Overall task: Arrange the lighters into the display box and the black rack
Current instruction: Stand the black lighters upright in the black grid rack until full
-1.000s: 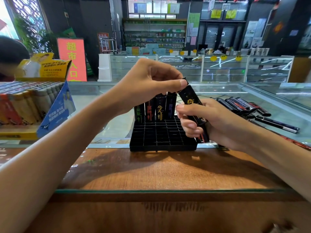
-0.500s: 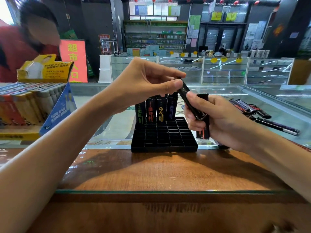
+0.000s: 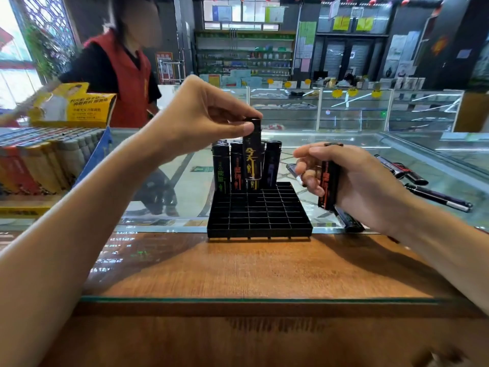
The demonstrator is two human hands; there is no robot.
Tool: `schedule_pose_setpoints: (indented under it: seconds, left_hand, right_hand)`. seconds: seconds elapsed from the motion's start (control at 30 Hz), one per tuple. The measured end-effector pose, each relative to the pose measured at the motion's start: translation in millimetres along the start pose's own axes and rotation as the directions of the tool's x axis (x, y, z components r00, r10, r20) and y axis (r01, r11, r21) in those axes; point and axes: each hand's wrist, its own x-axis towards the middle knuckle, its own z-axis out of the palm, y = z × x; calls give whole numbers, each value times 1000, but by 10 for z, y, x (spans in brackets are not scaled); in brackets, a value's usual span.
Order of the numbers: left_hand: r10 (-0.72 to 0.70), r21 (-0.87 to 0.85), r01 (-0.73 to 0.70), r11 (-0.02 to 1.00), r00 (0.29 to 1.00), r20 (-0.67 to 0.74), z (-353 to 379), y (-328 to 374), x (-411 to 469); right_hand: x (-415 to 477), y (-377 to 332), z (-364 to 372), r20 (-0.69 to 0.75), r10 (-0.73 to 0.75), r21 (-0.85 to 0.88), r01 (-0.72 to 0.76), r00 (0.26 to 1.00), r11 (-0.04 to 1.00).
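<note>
Beyond my glass counter top (image 3: pixel 330 152) and its wooden ledge (image 3: pixel 238 268) stands a person in a red vest (image 3: pixel 127 75), with glass display cases (image 3: pixel 357 109) and stocked shelves (image 3: pixel 246 54) farther back.

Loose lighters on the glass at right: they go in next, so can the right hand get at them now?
Probably yes for reach: nothing lies between the right hand and the loose lighters, but that hand holds a lighter.
</note>
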Motion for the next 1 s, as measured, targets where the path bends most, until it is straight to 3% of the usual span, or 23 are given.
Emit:
schedule_pose_setpoints:
  seconds: [0.17, 0.47, 0.67, 0.83, 1.0]
  left_hand:
    - [53, 189, -48, 981, 998, -24, 87, -40, 11]
    - [84, 280, -82, 957, 996, 5, 151, -92, 7]
    - [112, 508, -111, 854, 993, 29, 157, -110, 15]
    - [132, 577, -152, 802, 988, 77, 172, -120, 20]
    - [141, 571, -157, 806, 987, 73, 172, -116, 19]
  right_hand:
    - [5, -5, -8, -27, -6, -18, 6, 1000, 1000]
    - [18, -8, -29, 6, 15, 57, -16, 1000, 998]
    - [24, -3, -23, 196, 57, 207, -98, 979, 973]
    - [-31, 19, -11, 441, 5, 110, -59, 898, 992]
    - [-73, 3, -9, 551, -14, 68, -29, 834, 997]
